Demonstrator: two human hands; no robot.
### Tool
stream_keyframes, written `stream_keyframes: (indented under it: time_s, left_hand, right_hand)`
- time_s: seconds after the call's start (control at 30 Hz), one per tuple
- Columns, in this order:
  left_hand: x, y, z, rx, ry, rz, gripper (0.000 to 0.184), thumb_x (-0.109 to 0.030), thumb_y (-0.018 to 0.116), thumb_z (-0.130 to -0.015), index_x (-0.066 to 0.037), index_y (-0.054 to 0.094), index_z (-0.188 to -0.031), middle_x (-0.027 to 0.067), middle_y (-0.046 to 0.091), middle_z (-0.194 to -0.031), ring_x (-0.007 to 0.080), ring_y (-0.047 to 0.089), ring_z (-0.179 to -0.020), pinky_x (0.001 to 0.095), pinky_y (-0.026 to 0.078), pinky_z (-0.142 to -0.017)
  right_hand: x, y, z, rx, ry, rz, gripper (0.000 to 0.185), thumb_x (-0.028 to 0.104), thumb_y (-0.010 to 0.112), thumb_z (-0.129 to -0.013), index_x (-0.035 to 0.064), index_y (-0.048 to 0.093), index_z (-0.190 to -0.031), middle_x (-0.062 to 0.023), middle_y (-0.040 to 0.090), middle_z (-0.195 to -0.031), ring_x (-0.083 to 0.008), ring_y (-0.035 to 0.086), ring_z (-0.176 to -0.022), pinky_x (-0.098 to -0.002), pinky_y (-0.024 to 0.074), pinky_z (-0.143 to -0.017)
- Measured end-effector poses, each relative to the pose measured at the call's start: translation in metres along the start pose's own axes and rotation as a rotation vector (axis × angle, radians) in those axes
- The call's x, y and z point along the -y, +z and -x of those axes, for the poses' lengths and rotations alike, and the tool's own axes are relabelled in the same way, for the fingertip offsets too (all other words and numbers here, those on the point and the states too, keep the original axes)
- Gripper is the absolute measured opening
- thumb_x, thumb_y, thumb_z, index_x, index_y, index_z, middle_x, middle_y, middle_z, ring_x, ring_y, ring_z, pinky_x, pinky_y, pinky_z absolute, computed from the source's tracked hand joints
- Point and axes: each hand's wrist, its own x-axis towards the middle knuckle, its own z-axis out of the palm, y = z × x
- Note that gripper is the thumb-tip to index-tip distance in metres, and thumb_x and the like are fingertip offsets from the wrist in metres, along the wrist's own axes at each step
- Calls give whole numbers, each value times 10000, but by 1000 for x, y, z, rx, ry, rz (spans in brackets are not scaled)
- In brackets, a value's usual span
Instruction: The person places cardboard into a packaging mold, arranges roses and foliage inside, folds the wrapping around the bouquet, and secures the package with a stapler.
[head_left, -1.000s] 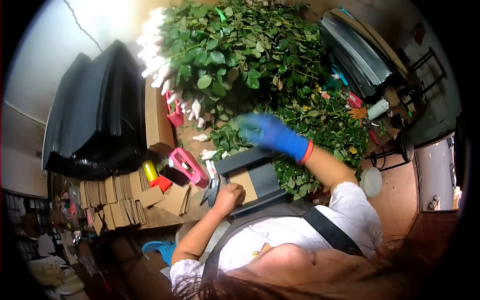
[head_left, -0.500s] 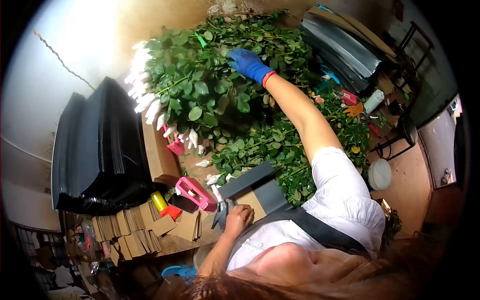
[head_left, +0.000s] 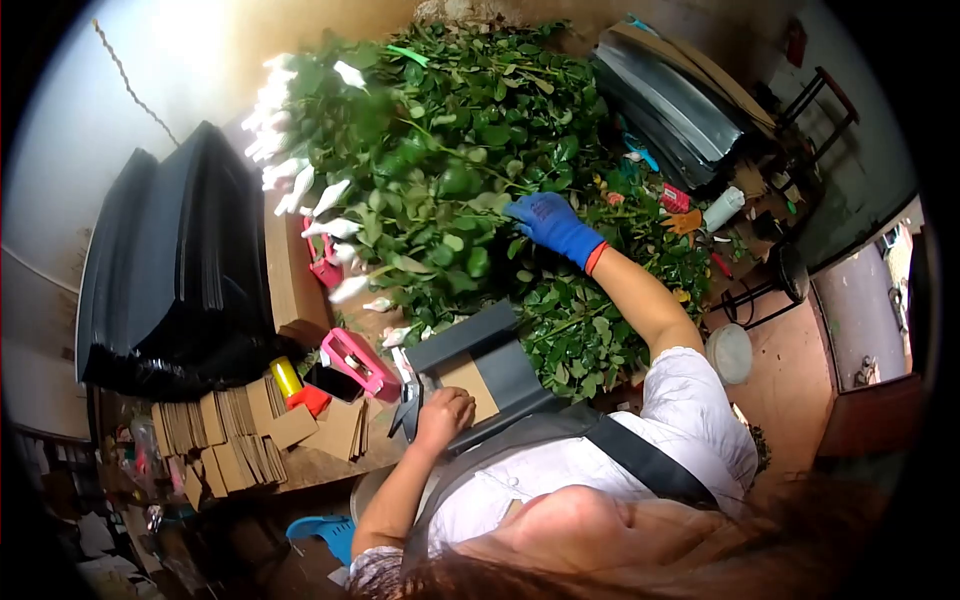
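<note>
My right hand [head_left: 553, 226], in a blue glove with a red cuff, has its fingers closed around leafy rose stems [head_left: 470, 180] in the big pile. The white-covered rose heads [head_left: 335, 228] point left. My bare left hand [head_left: 445, 415] lies with curled fingers at the brown cardboard [head_left: 470, 385] inside a dark grey folded sheet [head_left: 510, 372]; what it holds, if anything, is hidden. Beside its wrist is a dark grey tool-like object [head_left: 405, 412].
Tall stacks of black sheets [head_left: 180, 260] stand at left. Nearer are cardboard pieces [head_left: 235, 430], a yellow roll [head_left: 286, 377], a phone [head_left: 335, 382] and a pink dispenser [head_left: 358, 362]. Silvery-black sheets [head_left: 680, 100] and an orange glove [head_left: 683, 222] lie at right.
My right hand reached up onto the pile, then came back down and right with stems; several rose heads have shifted. My left hand stays at the cardboard.
</note>
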Motion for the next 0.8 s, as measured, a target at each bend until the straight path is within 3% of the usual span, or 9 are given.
stream_keyframes:
  time_s: [0.03,0.13,0.27,0.33,0.5,0.63,0.73,0.77,0.8]
  left_hand:
    - [-1,-1,1,-4,1,6,89,-110,735,-825,-78,744,-907,72,689,-952,284,662,-886,376,552,-762]
    - [-2,-2,-1,-12,2,3,94,-105,731,-828,-78,740,-917,74,685,-955,290,656,-891,380,550,-763]
    - [1,2,2,0,-1,-12,105,-132,735,-832,-61,736,-909,87,686,-948,296,654,-892,389,544,-766]
    - [0,1,-3,-14,2,9,96,-115,736,-828,-54,739,-901,91,687,-941,302,653,-886,395,544,-768]
    - [-2,-2,0,-4,-3,35,110,-103,747,-810,-54,738,-908,93,683,-947,303,649,-894,392,543,-771]
    - [5,5,1,-5,10,-1,111,-123,750,-824,-81,740,-926,73,682,-960,291,649,-902,388,541,-790]
    - [0,0,0,22,-3,8,123,-112,742,-818,-74,735,-934,78,682,-960,294,647,-906,388,539,-795]
    - [-2,0,3,22,-10,14,129,-116,743,-816,-71,735,-937,79,682,-960,297,648,-907,386,539,-794]
    - [1,0,1,15,-6,20,137,-120,743,-815,-67,734,-941,80,683,-961,300,648,-908,384,540,-793]
  right_hand:
    - [-1,3,1,39,11,10,313,215,725,-804,188,650,-1107,-63,661,-943,-292,659,-919,-440,540,-780]
    - [-1,-17,7,-436,-108,-75,272,191,722,-800,183,674,-1068,-64,680,-989,-286,669,-938,-430,546,-806]
    - [-6,-24,19,-10,78,-32,254,146,680,-802,156,680,-1055,-63,691,-999,-290,664,-940,-426,538,-838]
    - [-1,-65,34,-400,-68,-20,374,103,679,-793,175,664,-1160,-70,672,-1013,-297,639,-969,-424,515,-845]
    - [-6,-70,76,-113,-13,-12,507,73,702,-782,195,640,-1271,-70,670,-1072,-294,630,-988,-421,512,-846]
    - [5,-114,84,-398,114,14,505,92,694,-809,178,617,-1301,-81,658,-1044,-304,626,-962,-432,510,-836]
    - [-7,-67,96,-307,-56,51,518,74,694,-805,172,612,-1307,-98,669,-1040,-310,632,-933,-431,511,-831]
    - [-11,-66,102,17,24,113,488,56,687,-801,163,629,-1274,-111,676,-1073,-320,635,-951,-431,514,-845]
    - [-4,-75,103,-128,61,9,480,48,689,-794,160,637,-1257,-112,677,-1076,-321,636,-966,-430,516,-853]
